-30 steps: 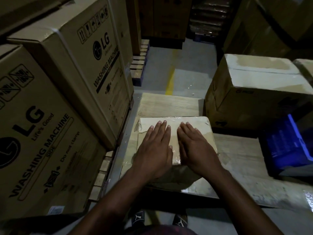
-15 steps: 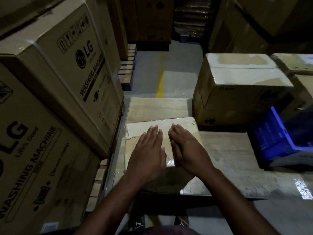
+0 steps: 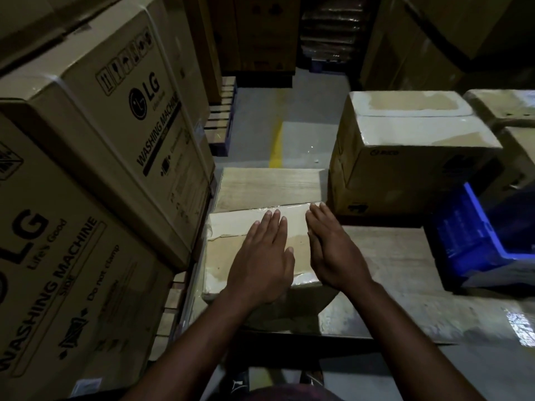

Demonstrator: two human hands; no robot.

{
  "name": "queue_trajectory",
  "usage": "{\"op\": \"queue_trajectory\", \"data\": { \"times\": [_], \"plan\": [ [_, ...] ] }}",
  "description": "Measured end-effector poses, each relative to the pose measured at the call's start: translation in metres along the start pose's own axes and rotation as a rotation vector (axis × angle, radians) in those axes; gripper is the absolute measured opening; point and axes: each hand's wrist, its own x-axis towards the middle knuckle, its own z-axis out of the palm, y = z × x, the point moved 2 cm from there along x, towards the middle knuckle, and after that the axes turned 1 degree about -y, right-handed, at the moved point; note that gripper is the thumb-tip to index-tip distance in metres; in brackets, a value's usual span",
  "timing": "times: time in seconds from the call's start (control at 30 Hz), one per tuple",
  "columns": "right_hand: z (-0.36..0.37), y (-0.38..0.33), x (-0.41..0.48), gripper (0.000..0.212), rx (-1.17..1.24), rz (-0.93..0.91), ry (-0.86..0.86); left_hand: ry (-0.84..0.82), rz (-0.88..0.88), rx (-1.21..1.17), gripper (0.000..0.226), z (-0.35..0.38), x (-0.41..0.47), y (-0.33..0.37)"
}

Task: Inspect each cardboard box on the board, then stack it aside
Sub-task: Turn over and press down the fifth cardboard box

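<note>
The small taped cardboard box [image 3: 228,250] is lying on the near left corner of the wooden board [image 3: 269,186], just beside the LG washing machine cartons [image 3: 115,134]. The left hand [image 3: 260,261] is resting flat on its top, grip spread, fingers straight. The right hand [image 3: 333,250] is standing edge-on along the box's right top edge, fingers straight and together, pinching nothing. 1 larger taped box [image 3: 411,157] is sitting far right on the board, near a blue crate [image 3: 469,244].

Near left carton [image 3: 58,270]: LG, Life's Good, WASHING MACHINE, SIDE, Do not clamp. Upper left carton [image 3: 130,117]: LG, WASHING MACHINE (smaller print unreadable).
</note>
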Motion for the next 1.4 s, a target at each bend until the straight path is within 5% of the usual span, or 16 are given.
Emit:
{"op": "queue_trajectory", "data": {
  "times": [0.17, 0.37, 0.53, 0.8, 1.03, 1.4],
  "plan": [
    [-0.003, -0.001, -0.002, 0.059, 0.107, 0.143, 0.083, 0.034, -0.087, -0.070, 0.069, -0.006, -0.001, -0.008],
    [-0.002, 0.010, -0.001, 0.075, 0.314, 0.481, -0.065, 0.255, -0.540, -0.053, 0.071, -0.028, -0.005, -0.063],
    [-0.003, 0.012, -0.001, 0.052, 0.468, 0.457, -0.077, 0.210, -0.806, -0.707, 0.061, -0.012, -0.021, -0.078],
    [-0.022, 0.021, 0.000, 0.045, 0.473, 0.333, -0.057, 0.369, -0.749, -0.860, 0.032, -0.025, -0.030, -0.044],
    [-0.033, 0.026, 0.022, 0.044, 0.563, 0.381, 0.061, 0.499, -0.771, -0.830, 0.047, -0.024, -0.016, -0.044],
    [-0.008, 0.043, 0.014, 0.053, 0.595, 0.382, 0.095, 0.617, -0.823, -1.003, 0.033, 0.015, -0.042, -0.057]
  ]
}}
